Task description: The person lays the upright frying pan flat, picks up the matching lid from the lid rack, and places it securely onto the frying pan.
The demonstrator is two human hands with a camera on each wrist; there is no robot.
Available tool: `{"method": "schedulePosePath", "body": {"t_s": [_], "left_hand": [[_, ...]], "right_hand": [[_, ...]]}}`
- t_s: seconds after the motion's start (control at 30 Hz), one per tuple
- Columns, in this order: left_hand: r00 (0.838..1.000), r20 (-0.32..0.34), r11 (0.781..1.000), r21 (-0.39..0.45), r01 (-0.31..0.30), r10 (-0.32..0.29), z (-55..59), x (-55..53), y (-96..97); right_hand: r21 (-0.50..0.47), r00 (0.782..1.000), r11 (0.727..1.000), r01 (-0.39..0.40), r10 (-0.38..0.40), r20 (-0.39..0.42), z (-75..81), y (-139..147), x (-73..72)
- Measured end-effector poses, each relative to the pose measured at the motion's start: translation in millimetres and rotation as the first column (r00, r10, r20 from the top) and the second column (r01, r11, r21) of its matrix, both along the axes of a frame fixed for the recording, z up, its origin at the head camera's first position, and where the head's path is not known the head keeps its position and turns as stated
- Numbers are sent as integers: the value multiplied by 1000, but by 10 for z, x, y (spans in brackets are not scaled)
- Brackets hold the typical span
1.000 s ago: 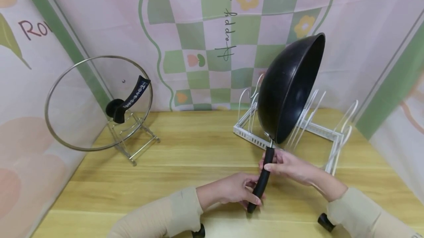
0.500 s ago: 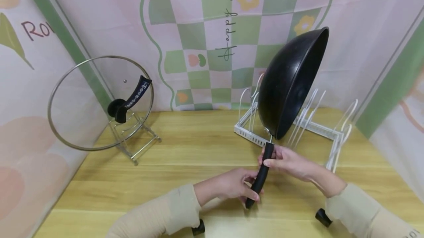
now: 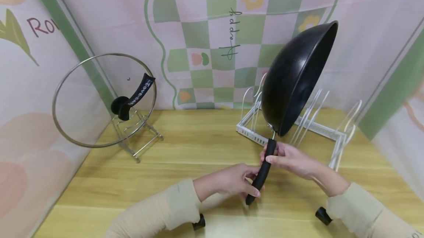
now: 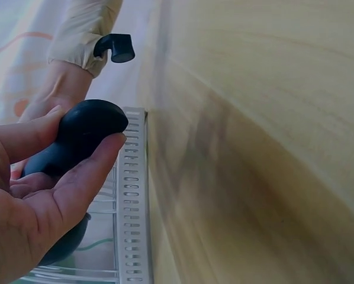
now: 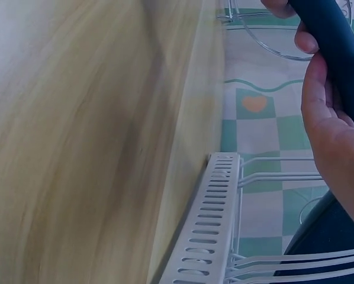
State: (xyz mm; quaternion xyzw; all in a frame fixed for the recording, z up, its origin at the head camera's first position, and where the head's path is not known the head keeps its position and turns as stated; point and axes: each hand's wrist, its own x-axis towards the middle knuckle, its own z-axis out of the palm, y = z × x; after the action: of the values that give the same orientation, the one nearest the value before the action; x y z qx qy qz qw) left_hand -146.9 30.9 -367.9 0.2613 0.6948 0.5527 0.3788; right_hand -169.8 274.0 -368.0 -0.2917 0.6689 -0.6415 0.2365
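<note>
A black wok (image 3: 291,79) stands on edge over the white rack (image 3: 253,135), its hollow side turned right and its black handle (image 3: 262,175) slanting down toward the front. My left hand (image 3: 233,181) grips the lower end of that handle between thumb and fingers. Higher up, close to the bowl, my right hand (image 3: 293,160) holds the same handle. In the left wrist view the rounded handle end (image 4: 97,121) sits between thumb and fingers. The right wrist view has the fingers curled round the handle (image 5: 337,56), with part of the wok bowl (image 5: 325,242) behind the rack wires.
At left, a glass lid (image 3: 71,120) with a black knob handle (image 3: 137,96) leans upright in a small wire stand (image 3: 147,146) on the wooden table (image 3: 185,142). Printed cloth walls (image 3: 195,20) enclose the back and sides. White wire dividers (image 3: 309,114) rise from the rack.
Both hands have raised the wok slightly, and its top has tipped a little to the right. The whole view has shifted slightly; the lid and rack stay in place.
</note>
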Motion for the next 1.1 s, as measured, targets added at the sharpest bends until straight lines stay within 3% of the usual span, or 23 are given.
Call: {"method": "schedulePosePath", "body": {"t_s": [0.43,0.7,1.1], "left_hand": [[1000,-14,1000,-24,-3,2,98,25,-50],[999,-42,998,-61,6,-9,165,16,-55],[1000,-13,999,-50,-5,5,277,66,-93]], "right_hand": [[-53,999,998,-27,26,-24,33,-47,4],[-67,1000,998,7,-9,-29,90,-67,13],[-82,999,997,-6,2,-49,157,-107,34]]}}
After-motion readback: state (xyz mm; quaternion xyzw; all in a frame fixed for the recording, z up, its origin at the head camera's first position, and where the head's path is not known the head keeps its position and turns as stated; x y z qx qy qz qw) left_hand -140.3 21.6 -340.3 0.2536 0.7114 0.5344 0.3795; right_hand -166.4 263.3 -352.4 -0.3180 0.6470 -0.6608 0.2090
